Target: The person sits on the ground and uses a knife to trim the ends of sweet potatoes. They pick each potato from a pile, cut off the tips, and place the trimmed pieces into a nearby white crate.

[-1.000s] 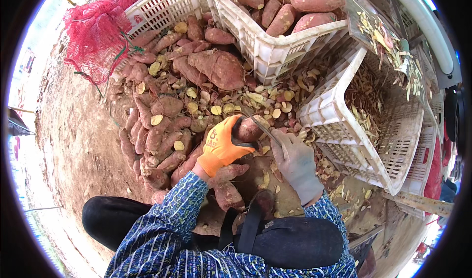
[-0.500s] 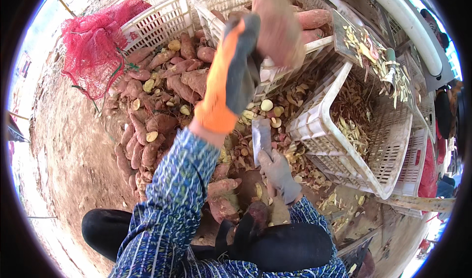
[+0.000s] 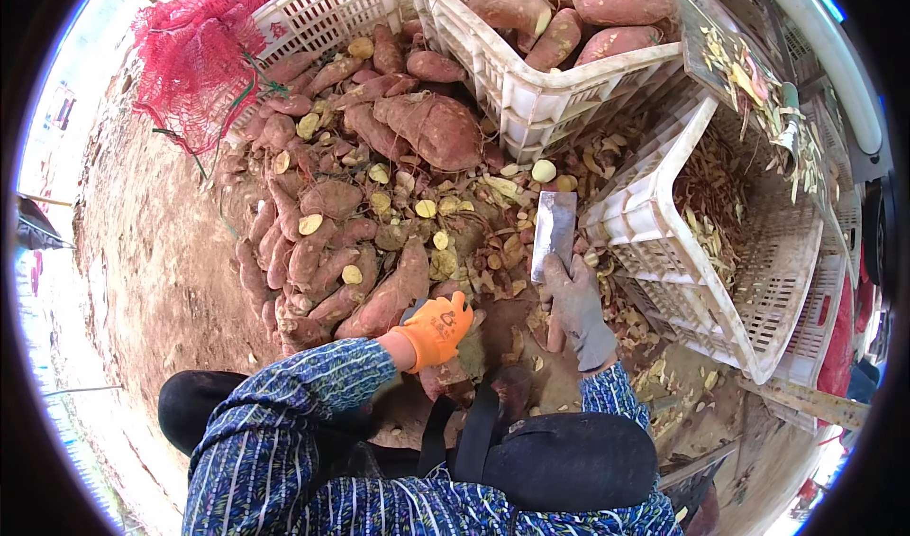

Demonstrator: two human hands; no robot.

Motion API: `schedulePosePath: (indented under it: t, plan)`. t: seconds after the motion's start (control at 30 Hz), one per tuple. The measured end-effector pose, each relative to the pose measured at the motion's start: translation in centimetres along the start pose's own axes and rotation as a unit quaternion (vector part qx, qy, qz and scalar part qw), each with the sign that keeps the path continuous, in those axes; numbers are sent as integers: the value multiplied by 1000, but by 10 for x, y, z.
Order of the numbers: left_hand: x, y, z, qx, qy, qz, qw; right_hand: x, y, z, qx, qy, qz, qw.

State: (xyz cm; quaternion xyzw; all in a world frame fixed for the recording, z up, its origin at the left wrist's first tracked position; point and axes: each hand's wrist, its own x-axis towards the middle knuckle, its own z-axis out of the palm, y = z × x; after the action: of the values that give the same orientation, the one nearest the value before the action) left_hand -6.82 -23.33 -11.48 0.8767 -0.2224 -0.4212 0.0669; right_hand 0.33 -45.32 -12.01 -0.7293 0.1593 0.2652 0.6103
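My left hand (image 3: 436, 332), in an orange and dark glove, is closed over a sweet potato at the near edge of the pile; the glove hides most of it and the fingertips. Left of the hand leans a long sweet potato (image 3: 393, 292). My right hand (image 3: 574, 310), in a grey glove, grips a cleaver (image 3: 554, 233) by its handle, with the broad blade pointing away from me. Beneath the blade lie cut ends and peelings. A large, knobbly sweet potato (image 3: 431, 130) rests at the far side of the pile.
A white crate (image 3: 550, 86) at the back holds several sweet potatoes. To the right, a tipped white crate (image 3: 654, 242) contains shredded peelings, beside a scrap-covered board (image 3: 720, 62). Red mesh sacks (image 3: 194, 72) hang over another crate (image 3: 332, 10) at back left.
My left hand has let go of a large sweet potato near the back crate and come back to the near pile. The cleaver stays in my right hand. The view has shifted slightly.
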Motion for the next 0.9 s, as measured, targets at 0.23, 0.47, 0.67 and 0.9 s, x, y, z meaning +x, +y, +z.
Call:
schedulePosePath:
  t: [0.23, 0.47, 0.67, 0.9]
  plan:
    - [23, -65, -16, -796, 129, 59, 588, -15, -12, 12, -20, -23, -7, 1000]
    - [10, -55, -65, -584, 271, 5, 766, -39, -49, 28, -137, 56, -252, 956]
    - [-9, -22, -93, -276, 355, 86, 889, 0, -7, 19, -321, 5, -279, 905]
    - [-13, 24, -99, -152, 344, 302, 876, 3, 28, 11, 217, -218, -187, 933]
